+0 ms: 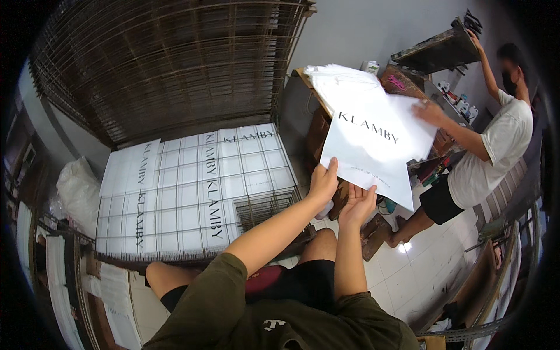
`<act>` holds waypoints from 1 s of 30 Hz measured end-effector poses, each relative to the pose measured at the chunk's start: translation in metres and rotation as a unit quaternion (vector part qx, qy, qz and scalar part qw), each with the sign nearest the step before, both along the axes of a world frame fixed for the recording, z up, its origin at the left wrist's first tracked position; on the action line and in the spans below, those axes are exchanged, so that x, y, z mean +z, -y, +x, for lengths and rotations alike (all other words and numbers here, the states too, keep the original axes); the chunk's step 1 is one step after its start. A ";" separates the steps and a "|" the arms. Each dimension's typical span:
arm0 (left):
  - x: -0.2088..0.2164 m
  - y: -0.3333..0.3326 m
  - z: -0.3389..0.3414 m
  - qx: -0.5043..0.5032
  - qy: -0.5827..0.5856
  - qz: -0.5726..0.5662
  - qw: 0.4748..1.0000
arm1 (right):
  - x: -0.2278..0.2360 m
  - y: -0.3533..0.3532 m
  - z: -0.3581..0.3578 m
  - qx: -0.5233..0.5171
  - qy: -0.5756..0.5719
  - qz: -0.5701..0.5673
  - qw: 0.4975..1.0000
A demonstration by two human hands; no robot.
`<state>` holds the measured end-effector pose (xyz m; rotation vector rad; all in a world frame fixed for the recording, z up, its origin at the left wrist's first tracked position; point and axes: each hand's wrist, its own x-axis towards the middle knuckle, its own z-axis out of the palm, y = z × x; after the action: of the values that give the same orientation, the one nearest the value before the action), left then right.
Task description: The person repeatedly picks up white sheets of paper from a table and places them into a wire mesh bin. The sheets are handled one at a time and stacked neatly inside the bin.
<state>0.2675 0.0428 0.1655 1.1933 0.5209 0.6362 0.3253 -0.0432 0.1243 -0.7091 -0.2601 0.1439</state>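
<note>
A white sheet (382, 160) with dark printed lettering is held out in front of me, to the right of centre. My left hand (324, 182) grips its left edge, thumb on top and the other fingers beneath. At the near edge, my right hand (357, 205) is turned palm up, with its fingertips at the sheet's border. The sheet's far part overlaps a pile of white sheets (335, 79) on a table. To my left, several printed white sheets (125, 175) lie on and under the wire grids of a metal drying rack (271, 219).
Raised wire grids (169, 64) stand behind the rack. At the right, a masked co-worker (496, 140) reaches one blurred hand (429, 112) toward the sheets; the other holds up a dark framed panel (440, 51). A clear plastic bag (79, 195) lies far left. Tiled floor (402, 268) shows below.
</note>
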 end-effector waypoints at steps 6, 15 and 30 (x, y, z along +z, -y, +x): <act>0.058 -0.018 -0.063 0.093 0.163 -0.016 0.982 | -0.087 -0.002 0.002 0.299 -0.014 -0.013 0.954; 0.105 -0.081 -0.263 0.069 0.052 -0.052 0.995 | -0.113 -0.035 -0.005 0.567 -0.139 0.057 0.810; -0.159 -0.051 -0.417 0.650 -0.060 0.002 0.758 | 0.207 -0.147 -0.186 0.660 0.480 -0.269 0.511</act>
<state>-0.1490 0.0940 0.0061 0.7142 1.4923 1.7370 0.1393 0.1040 0.3314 -1.0109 -1.9359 1.3881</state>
